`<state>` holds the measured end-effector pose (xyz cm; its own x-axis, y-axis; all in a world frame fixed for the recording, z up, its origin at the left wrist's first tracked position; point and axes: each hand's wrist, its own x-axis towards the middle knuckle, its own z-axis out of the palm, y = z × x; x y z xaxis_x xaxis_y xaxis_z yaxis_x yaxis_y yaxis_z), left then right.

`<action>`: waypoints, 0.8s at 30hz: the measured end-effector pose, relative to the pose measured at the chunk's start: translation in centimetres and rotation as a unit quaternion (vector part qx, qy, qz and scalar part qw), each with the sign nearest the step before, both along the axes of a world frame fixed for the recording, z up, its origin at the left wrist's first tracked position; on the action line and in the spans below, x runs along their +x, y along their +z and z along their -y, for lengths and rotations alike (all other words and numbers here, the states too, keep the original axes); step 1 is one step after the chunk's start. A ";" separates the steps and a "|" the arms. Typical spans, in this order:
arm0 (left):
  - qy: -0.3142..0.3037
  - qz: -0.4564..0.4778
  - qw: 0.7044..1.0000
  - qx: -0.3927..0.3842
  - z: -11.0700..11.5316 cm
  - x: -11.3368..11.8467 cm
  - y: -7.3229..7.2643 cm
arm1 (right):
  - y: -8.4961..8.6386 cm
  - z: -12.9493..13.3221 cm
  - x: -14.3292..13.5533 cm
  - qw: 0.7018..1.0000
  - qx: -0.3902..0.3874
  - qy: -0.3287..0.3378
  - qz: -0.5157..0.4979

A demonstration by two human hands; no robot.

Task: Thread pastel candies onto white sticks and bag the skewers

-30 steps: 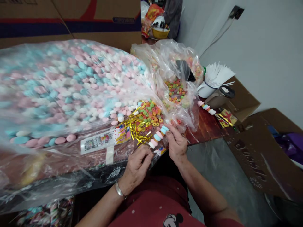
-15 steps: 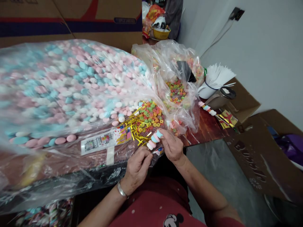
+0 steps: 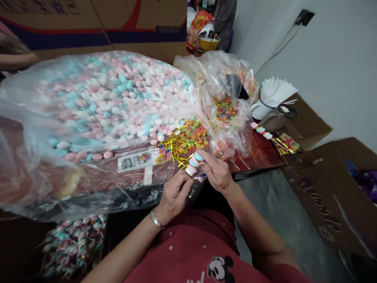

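Note:
A skewer of pink, white and blue marshmallows (image 3: 194, 162) is between my hands. My left hand (image 3: 176, 193) is closed at its lower end, where the stick is mostly hidden. My right hand (image 3: 217, 173) pinches the upper end by a blue marshmallow. Just beyond lie gold twist ties (image 3: 176, 151) and a heap of colourful ring candies (image 3: 193, 137). Left of them is a printed plastic packet (image 3: 135, 160). A large clear bag of pastel marshmallows (image 3: 118, 98) covers much of the table.
Bagged ring candies (image 3: 225, 108) sit behind. To the right are a finished-looking skewer (image 3: 261, 130), a white mug of sticks (image 3: 260, 110), a lidded cup (image 3: 275, 120) and cardboard boxes (image 3: 318, 196). Wrapped skewers (image 3: 75, 243) lie below left. Another person's arm (image 3: 17, 61) shows far left.
The view has shifted left, so things appear further right. Another person's arm has come into view at the far left. Both hands keep their hold on the marshmallow skewer.

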<state>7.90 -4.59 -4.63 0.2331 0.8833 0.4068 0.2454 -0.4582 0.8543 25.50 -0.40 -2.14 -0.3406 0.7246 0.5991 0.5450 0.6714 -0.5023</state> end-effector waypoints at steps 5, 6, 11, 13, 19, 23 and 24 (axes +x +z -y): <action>0.011 0.019 1.000 -0.022 2.6 -0.8 0.3 | -0.3 1.6 -0.8 0.999 -0.030 0.025 -0.029; 0.016 0.024 0.999 -0.031 3.0 -1.0 0.4 | -0.4 1.9 -1.1 0.998 -0.040 0.028 -0.044; 0.043 0.043 0.994 -0.096 3.9 -2.4 0.3 | -0.6 1.7 -2.6 0.990 -0.079 0.096 -0.060; 0.048 0.051 0.991 -0.116 3.8 -2.8 0.2 | -0.7 1.4 -3.1 0.984 -0.111 0.120 -0.069; 0.037 0.075 0.986 -0.146 3.7 -2.9 0.0 | -1.7 1.9 -4.0 0.885 -0.357 0.137 -0.265; 0.010 0.072 0.985 -0.155 3.7 -2.4 0.4 | -2.3 2.5 -4.8 0.778 -0.456 0.140 -0.410; 0.001 0.074 0.986 -0.152 3.7 -2.3 0.5 | -2.3 2.5 -5.0 0.758 -0.462 0.126 -0.443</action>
